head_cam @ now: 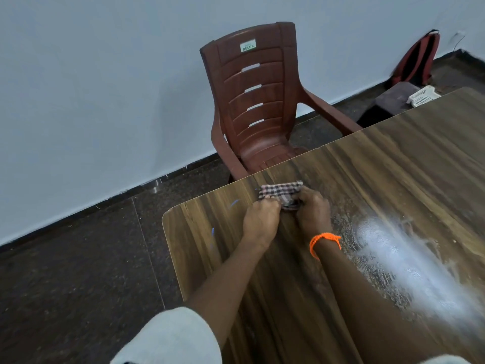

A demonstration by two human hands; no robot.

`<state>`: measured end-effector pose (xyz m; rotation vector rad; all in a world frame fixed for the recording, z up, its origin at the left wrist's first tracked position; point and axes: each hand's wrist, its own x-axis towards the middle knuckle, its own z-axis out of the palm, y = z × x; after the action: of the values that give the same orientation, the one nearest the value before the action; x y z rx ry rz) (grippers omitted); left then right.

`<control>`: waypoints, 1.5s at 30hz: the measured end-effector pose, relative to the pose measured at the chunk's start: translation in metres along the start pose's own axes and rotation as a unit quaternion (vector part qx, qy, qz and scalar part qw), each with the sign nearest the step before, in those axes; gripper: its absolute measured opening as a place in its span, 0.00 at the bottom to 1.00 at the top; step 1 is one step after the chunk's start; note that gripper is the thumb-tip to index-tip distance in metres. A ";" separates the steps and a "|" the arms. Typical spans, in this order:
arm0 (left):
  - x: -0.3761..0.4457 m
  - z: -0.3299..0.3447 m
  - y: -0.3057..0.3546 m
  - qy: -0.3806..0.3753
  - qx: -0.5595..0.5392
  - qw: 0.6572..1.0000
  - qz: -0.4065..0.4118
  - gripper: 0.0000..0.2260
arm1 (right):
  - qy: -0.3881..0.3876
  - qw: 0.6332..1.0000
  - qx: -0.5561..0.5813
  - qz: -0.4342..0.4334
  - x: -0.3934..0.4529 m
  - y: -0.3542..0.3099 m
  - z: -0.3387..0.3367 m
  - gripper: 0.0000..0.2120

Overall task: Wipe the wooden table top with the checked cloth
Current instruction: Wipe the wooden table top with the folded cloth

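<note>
A plain, sparsely furnished room, likely in a home or small office: a bare pale wall [91,101], dark speckled stone floor [78,271], a wood-grain table [393,158], a brown plastic armchair [252,101] against the wall, and a red backpack [417,59] propped in the corner beside a white plastic basket [423,96]

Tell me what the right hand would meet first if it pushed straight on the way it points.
The right hand points toward the table's far edge and already grips the cloth. Beyond that, bare table top, then the edge; past it, probably the chair seat, though depth is unclear.
</note>
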<state>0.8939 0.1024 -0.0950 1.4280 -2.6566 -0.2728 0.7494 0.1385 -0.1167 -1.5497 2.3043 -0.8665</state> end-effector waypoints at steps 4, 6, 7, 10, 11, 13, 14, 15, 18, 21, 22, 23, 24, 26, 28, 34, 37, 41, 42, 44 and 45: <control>0.003 -0.004 -0.028 0.005 -0.012 0.999 -0.050 0.12 | -0.040 0.999 -0.004 -0.021 0.028 -0.020 0.022 0.02; -0.007 -0.007 -0.042 0.009 -0.022 0.997 -0.075 0.12 | -0.057 0.997 -0.017 -0.054 0.027 -0.033 0.032 0.03; -0.016 -0.008 -0.048 0.009 -0.030 0.996 -0.087 0.13 | -0.065 0.995 -0.017 -0.073 0.023 -0.039 0.036 0.04; -0.047 -0.007 -0.055 0.013 -0.050 0.992 -0.117 0.15 | -0.104 0.987 -0.017 -0.123 0.001 -0.050 0.039 0.09; -0.058 -0.007 -0.054 0.021 -0.057 0.991 -0.120 0.14 | -0.110 0.985 -0.013 -0.135 -0.009 -0.050 0.038 0.11; -0.075 -0.005 -0.045 0.016 -0.056 0.994 -0.096 0.13 | -0.097 0.984 -0.003 -0.150 -0.030 -0.043 0.033 0.15; -0.079 -0.003 -0.040 0.003 -0.049 0.996 -0.080 0.13 | -0.081 0.985 -0.001 -0.151 -0.039 -0.037 0.029 0.16; -0.079 -0.001 -0.034 -0.008 -0.044 0.997 -0.068 0.13 | -0.065 0.987 -0.003 -0.144 -0.046 -0.029 0.024 0.18; -0.058 0.000 -0.021 -0.011 -0.049 0.998 -0.047 0.13 | -0.030 0.993 -0.012 -0.114 -0.047 -0.011 0.010 0.14; -0.020 0.001 -0.010 0.013 -0.052 0.999 -0.010 0.12 | -0.005 0.996 -0.032 -0.078 -0.024 -0.001 0.001 0.14; -0.006 0.001 -0.008 0.016 -0.048 0.999 0.001 0.11 | -0.004 0.997 -0.043 -0.062 -0.013 0.001 0.000 0.15; 0.007 0.001 -0.007 0.015 -0.045 0.999 0.009 0.11 | -0.006 0.998 -0.049 -0.050 -0.001 0.002 -0.001 0.16; 0.019 0.001 -0.008 0.018 -0.042 0.999 0.013 0.10 | -0.009 0.998 -0.050 -0.045 0.011 0.002 0.001 0.17; 0.038 -0.003 -0.015 0.029 -0.041 0.999 0.006 0.10 | -0.006 0.997 -0.053 -0.052 0.030 -0.002 0.007 0.17; 0.047 -0.005 -0.025 0.041 -0.039 0.998 -0.003 0.11 | -0.001 0.996 -0.059 -0.060 0.044 -0.012 0.012 0.14; 0.034 -0.004 -0.064 0.036 -0.015 0.998 -0.040 0.11 | -0.050 0.995 -0.042 -0.081 0.062 -0.040 0.038 0.13; 0.017 -0.009 -0.085 0.037 -0.009 0.997 -0.060 0.11 | -0.056 0.991 -0.042 -0.114 0.053 -0.062 0.048 0.09; -0.016 -0.018 -0.111 0.030 -0.006 0.997 -0.076 0.12 | -0.080 0.986 -0.027 -0.144 0.034 -0.091 0.060 0.10; -0.026 -0.021 -0.115 0.030 -0.009 0.996 -0.085 0.13 | -0.080 0.985 -0.016 -0.154 0.027 -0.097 0.064 0.11; -0.046 -0.026 -0.119 0.026 -0.030 0.993 -0.114 0.16 | -0.085 0.983 0.007 -0.164 0.010 -0.107 0.068 0.12; -0.057 -0.028 -0.119 0.021 -0.038 0.991 -0.130 0.17 | -0.087 0.981 0.010 -0.173 0.000 -0.110 0.069 0.12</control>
<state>1.0272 0.0830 -0.0933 1.7342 -2.3958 -0.3586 0.8672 0.0862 -0.1070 -1.9664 1.9317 -0.7885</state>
